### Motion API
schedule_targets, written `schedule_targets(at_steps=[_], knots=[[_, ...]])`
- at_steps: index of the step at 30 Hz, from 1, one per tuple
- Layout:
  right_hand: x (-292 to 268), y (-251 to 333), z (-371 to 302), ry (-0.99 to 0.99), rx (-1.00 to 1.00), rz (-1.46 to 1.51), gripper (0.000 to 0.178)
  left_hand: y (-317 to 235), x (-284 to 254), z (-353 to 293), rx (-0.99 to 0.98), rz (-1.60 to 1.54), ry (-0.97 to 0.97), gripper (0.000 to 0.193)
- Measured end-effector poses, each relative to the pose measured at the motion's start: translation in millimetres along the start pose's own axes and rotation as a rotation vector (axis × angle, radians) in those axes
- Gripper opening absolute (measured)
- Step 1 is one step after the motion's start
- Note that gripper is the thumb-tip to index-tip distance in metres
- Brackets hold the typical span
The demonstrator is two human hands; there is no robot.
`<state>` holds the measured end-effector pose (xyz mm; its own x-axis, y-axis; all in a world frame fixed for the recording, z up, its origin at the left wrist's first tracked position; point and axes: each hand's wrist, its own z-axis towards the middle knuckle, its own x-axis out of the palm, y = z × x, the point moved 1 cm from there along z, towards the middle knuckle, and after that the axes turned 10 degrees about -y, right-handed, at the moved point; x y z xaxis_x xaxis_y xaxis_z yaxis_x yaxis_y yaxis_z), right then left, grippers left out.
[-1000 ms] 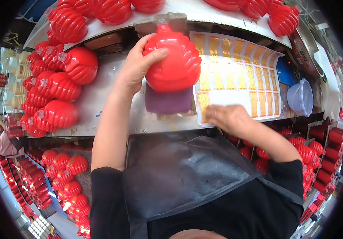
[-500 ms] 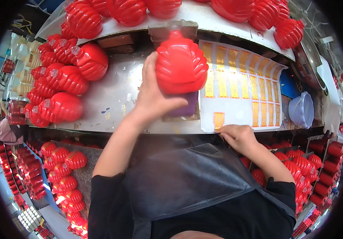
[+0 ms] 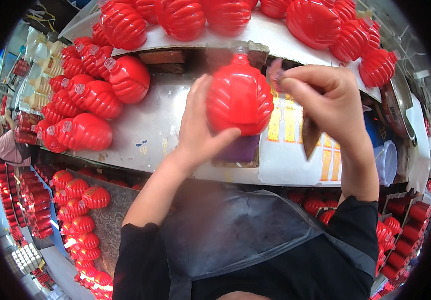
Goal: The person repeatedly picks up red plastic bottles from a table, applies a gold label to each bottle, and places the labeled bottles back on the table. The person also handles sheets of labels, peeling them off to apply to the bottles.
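Observation:
An upright-looking red plastic bottle (image 3: 240, 97) with ribbed sides, a smooth front panel and a clear neck rests on a purple block (image 3: 238, 151). My left hand (image 3: 198, 127) grips its left side, fingers along the ribs and thumb across the lower edge. Just right of the bottle's shoulder, my right hand (image 3: 325, 97) is raised in a pinch. Between its thumb and forefinger is a small, blurred, pinkish shiny piece, apparently a foil label (image 3: 276, 71). A brown pointed piece (image 3: 310, 136) shows below the palm; what it is, I cannot make out. Beneath lies a white sheet of gold labels (image 3: 289, 122).
Several red bottles (image 3: 98, 97) lie at the left, and more stand on a white shelf (image 3: 275, 42) across the back. A lavender bucket (image 3: 386, 162) is at the right. Racks of red bottles (image 3: 83, 225) flank me below; another person (image 3: 8, 140) is at far left.
My right hand has risen from the sheet's near left corner to beside the bottle. The label at that corner is gone from the sheet. My left hand stays on the bottle.

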<state>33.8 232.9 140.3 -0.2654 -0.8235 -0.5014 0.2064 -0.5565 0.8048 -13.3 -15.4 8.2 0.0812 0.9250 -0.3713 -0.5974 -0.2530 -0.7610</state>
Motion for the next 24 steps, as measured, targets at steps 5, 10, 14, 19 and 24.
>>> schedule_targets(at_steps=[5, 10, 14, 19, 24], knots=[[49.4, 14.7, -16.8, 0.14, -0.752, -0.642, 0.026, -0.8, 8.3, 40.0, -0.347, -0.365, -0.005, 0.086], [64.5, 0.4, -46.8, 0.153, -0.837, -0.878, 0.027, -9.4, 15.9, 67.9, -0.299, 0.024, 0.057, 0.061], [63.9, 7.8, -60.9, 0.162, -0.836, -0.847, 0.026, -9.4, 17.9, 65.5, -0.305, -0.032, 0.026, 0.063], [48.2, -8.3, -32.3, -0.019, -0.376, -0.41, 0.029, -7.2, 12.3, 45.0, -0.143, -0.048, -0.021, 0.077], [52.8, -38.7, 0.5, 0.021, -0.202, -0.312, 0.04, -10.6, 8.1, 24.6, -0.042, 0.093, 0.03, 0.093]])
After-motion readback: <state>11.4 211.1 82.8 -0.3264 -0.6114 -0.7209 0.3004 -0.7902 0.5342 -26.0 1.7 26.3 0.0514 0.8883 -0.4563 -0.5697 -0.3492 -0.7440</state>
